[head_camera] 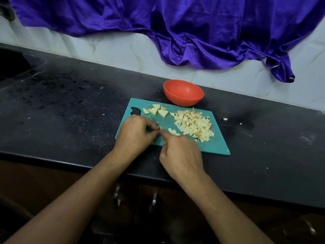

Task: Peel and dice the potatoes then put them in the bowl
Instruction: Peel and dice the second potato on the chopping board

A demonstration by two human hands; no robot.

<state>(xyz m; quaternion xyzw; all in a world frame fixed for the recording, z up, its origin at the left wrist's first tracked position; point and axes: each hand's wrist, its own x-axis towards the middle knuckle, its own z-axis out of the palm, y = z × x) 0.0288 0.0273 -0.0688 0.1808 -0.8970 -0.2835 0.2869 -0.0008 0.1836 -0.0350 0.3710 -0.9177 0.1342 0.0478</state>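
Potato chunks (156, 110) and dice all lie on your teal cutting board (216, 145), on the dark counter (70, 95). At the far left a sink (10, 66) is set into that counter. Your left hand (135, 134) rests on the board's left part with its fingers curled and tips bunched by the knife (153, 119); you cannot tell from here whether they hold a piece. The larger chunks sit just beyond it. Your right hand (181, 154), meeting the left at the fingertips, grips the knife handle, blade angled far-left. The orange bowl (182, 93) stands just past the board's far edge. The heap of dice (193, 125) fills the board's right part. A purple cloth (193, 32) hangs on the wall, drooping lowest at the right.
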